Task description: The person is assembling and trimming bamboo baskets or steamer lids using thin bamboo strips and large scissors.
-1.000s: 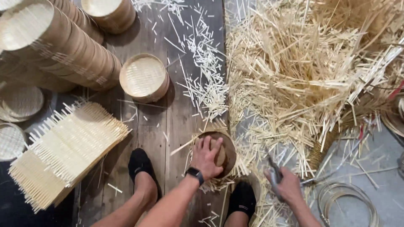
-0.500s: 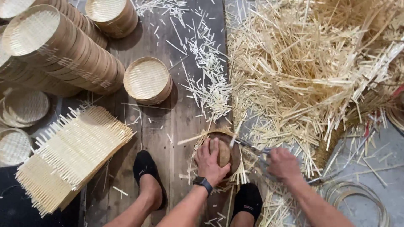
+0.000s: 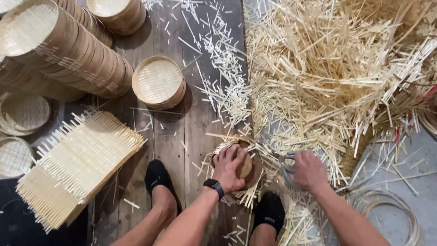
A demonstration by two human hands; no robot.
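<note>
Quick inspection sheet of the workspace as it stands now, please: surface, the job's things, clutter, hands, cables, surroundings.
Surface: dark wooden plank floor, strewn with short bamboo offcuts.
Job's things: round wooden disc with woven bamboo mat pressed under the left hand; scissors at its right edge.
Clutter: big pile of bamboo strips to the right; stack of square woven mats to the left.
Grippers: left hand flat on the disc, wearing a black wristwatch; right hand gripping the scissors.
Cables: nothing seen.
Surroundings: leaning stacks of round bamboo steamer baskets, one single basket, thin bamboo hoops, feet in black socks.
</note>
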